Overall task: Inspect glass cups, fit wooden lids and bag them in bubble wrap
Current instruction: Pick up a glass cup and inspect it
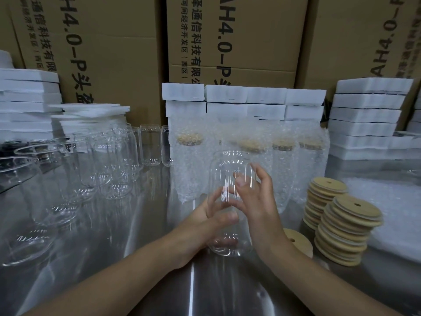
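Both hands grasp one glass cup (227, 165), upright and clear of the worktop (141, 258) near the middle of its front edge. The left hand (202, 226) curls round the lower half, thumb across the front. The right hand (259, 201) takes the upper half between thumb and spread fingers.

Printed cardboard boxes (114, 46) stand as a wall behind the back edge. The worktop is bare polished metal. Stacks of white foam blocks (364, 115) rise at the back right corner, with more at the back left and a lower row along the middle of the back edge.

A layer of bubble wrap (396, 215) lies along the right edge. Just in front of the middle foam row stand wrapped cups (282, 165), each in bubble wrap with a wooden lid showing through.

Bare glass cups (109, 163) crowd the left side, from the back edge to the front left corner. Two leaning stacks of wooden lids (346, 229), each lid with a small hole, sit right of the hands, with a single lid (298, 242) just beside them, partly behind the right wrist.
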